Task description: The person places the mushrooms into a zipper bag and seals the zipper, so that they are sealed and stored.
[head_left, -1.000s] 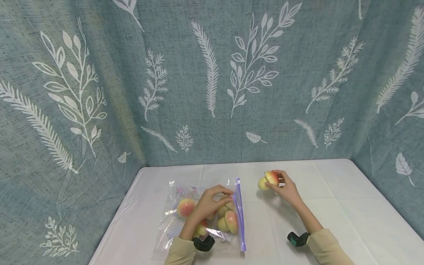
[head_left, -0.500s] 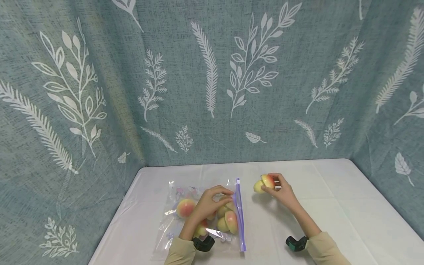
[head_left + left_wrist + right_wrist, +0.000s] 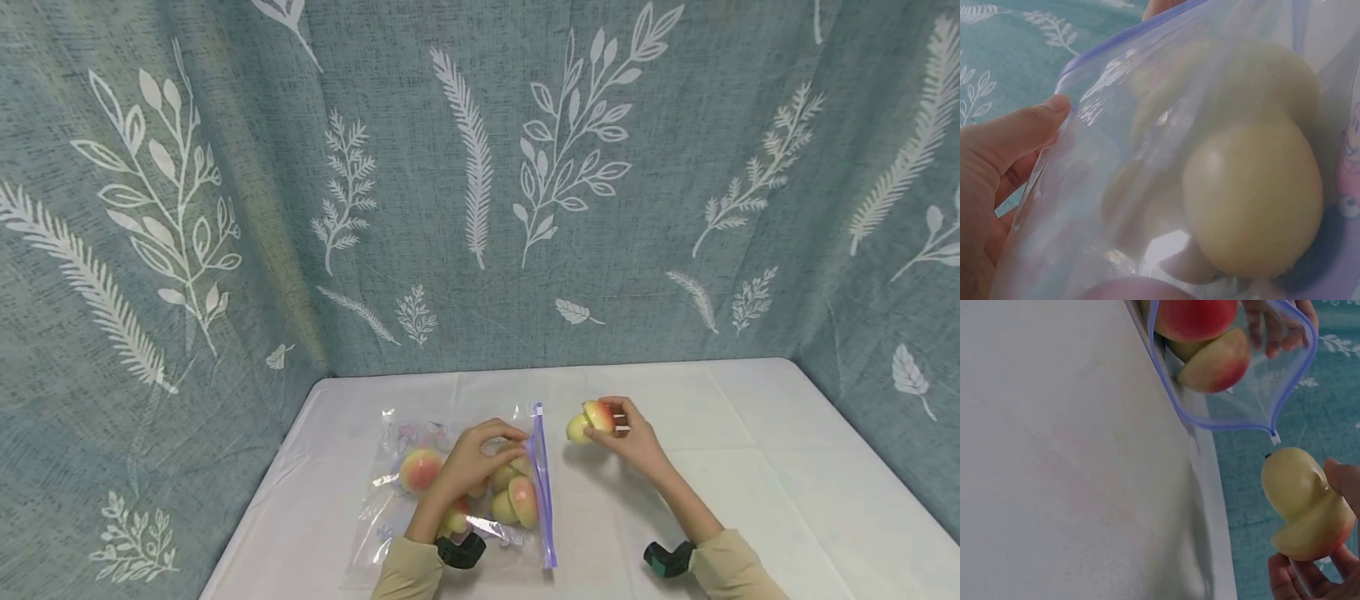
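A clear zip bag (image 3: 367, 533) with a purple zip edge lies on the table, its mouth facing right. My left hand (image 3: 480, 460) reaches over it and pinches the upper layer by the zip. In the right wrist view the purple rim (image 3: 1229, 427) stands apart, so the mouth gapes. Several yellow-and-red peach-like fruits (image 3: 523, 502) sit inside. My right hand (image 3: 636, 440) grips another two-lobed peach-like fruit (image 3: 598, 415) between thumb and fingers, raised off the table just right of the mouth. A dark stem tip shows on its pale lobe (image 3: 1291, 481).
A white-covered table (image 3: 750, 467) extends under both hands. Blue-green curtains (image 3: 480, 317) with white leaf prints rise behind it and at both sides. Dark wrist devices, such as the black one on the right wrist (image 3: 667, 559), hang at both cuffs.
My right hand has carried the peach-like fruit leftward and slightly nearer me, closer to the bag's mouth. The left hand and the bag have stayed in place.
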Demonstrator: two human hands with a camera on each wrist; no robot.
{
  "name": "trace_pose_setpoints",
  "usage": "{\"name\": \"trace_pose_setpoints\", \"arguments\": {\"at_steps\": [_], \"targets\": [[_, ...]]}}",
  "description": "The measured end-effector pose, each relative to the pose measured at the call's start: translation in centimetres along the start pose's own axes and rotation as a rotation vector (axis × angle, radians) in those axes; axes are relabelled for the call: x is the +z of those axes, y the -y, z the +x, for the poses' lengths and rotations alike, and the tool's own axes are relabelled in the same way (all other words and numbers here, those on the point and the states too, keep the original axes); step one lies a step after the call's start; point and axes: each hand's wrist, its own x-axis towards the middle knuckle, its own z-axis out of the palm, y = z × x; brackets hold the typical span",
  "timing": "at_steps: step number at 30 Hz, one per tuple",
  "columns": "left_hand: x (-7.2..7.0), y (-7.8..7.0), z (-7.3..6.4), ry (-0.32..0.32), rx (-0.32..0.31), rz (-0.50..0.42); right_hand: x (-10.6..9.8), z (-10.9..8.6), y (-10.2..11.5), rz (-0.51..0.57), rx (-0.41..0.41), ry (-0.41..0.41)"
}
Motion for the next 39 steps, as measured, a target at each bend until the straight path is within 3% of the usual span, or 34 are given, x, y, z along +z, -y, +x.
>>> {"name": "trace_pose_setpoints", "arguments": {"at_steps": [13, 20, 24, 28, 39], "targets": [[0.0, 0.2, 0.0, 0.003, 0.010, 0.003, 1.3, -0.7, 0.2, 0.030, 0.010, 0.035], [-0.2, -1.6, -0.1, 0.004, 0.012, -0.001, 2.1, -1.2, 0.1, 0.035, 0.003, 0.047], [-0.1, -1.3, 0.0, -0.001, -0.010, -0.015, 2.6, -1.4, -0.1, 0.032, -0.004, 0.048], [0.1, -0.1, 0.0, 0.009, -0.022, -0.004, 3.1, -1.7, -0.1, 0.040, 0.004, 0.056], [0.0, 0.3, -0.1, 0.011, 0.014, 0.015, 4.4, -2.6, 0.0, 0.066, 0.036, 0.105]]}}
